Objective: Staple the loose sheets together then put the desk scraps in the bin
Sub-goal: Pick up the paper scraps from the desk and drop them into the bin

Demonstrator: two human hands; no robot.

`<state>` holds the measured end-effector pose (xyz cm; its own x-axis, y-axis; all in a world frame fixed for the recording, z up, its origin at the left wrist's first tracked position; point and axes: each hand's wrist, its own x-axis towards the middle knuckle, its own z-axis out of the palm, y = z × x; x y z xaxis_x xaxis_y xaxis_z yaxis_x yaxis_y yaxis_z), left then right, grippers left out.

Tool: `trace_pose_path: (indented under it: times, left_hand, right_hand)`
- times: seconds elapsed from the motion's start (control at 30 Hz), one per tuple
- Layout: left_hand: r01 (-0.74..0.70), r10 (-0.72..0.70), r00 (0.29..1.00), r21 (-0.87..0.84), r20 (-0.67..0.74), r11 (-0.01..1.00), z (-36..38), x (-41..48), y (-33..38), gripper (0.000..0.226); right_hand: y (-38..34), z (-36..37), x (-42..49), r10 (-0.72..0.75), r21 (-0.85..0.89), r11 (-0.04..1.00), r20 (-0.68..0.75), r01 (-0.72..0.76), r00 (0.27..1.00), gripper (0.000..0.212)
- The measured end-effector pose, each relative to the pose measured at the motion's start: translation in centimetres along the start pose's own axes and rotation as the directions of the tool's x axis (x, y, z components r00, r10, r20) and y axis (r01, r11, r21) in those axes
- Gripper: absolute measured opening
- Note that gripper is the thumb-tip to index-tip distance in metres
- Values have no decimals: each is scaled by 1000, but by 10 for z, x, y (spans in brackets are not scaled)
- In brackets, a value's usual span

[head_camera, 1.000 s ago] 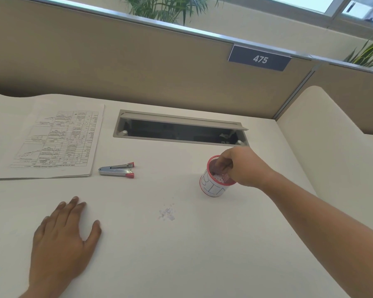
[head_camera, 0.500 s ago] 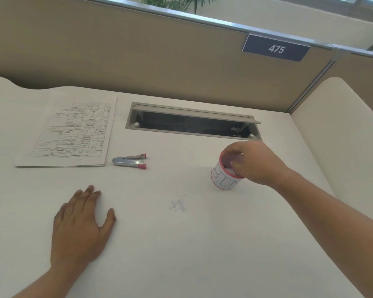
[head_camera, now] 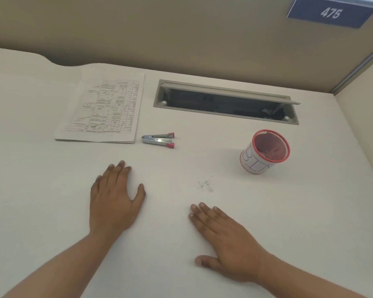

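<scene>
Fingers lie straight and close together on both hands, left hand [head_camera: 113,203] and right hand [head_camera: 226,239] flat on the desk [head_camera: 289,211], holding nothing. Paper scraps [head_camera: 206,186] lie at centre frame; bin [head_camera: 265,151] centre right; stapler [head_camera: 158,140] and sheets [head_camera: 103,110] upper left.

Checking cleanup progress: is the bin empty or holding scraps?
Holding scraps: small bits show inside the bin; a few scraps remain on the desk.

Open desk [head_camera: 267,222] — bin [head_camera: 265,152] far-right
</scene>
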<state>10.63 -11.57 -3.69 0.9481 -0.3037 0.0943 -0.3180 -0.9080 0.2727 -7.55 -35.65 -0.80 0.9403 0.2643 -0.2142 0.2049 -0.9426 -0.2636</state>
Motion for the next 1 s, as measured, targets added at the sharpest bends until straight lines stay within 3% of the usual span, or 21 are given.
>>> trace_pose_path:
  times: [0.37, 0.47, 0.57, 0.63, 0.8, 1.0]
  left_hand:
    - [9, -9, 1000, -7, -2, 1000, -1, 0, 1, 65]
    - [12, -12, 1000, -8, -1, 1000, -1, 0, 1, 66]
    - [13, -14, 1000, -9, -7, 1000, 0, 0, 1, 66]
    - [10, -10, 1000, -9, -7, 1000, 0, 0, 1, 66]
    - [12, -12, 1000, -11, -2, 1000, -1, 0, 1, 65]
    - [18, -18, 1000, -18, -1, 1000, -1, 0, 2, 66]
  right_hand:
    - [44, -26, 79, 40, -114, 992, -70, -48, 997, 84]
    - [53, -31, 84, 43, 67, 997, -150, -33, 988, 77]
    - [63, -37, 86, 278, 349, 922, -300, -166, 912, 69]
    - [69, -39, 90, 369, 408, 884, -307, -229, 877, 64]
    - [66, -33, 101, 226, 269, 951, -254, -156, 940, 63]
    - [64, -27, 84, 79, 200, 980, -262, -26, 962, 55]
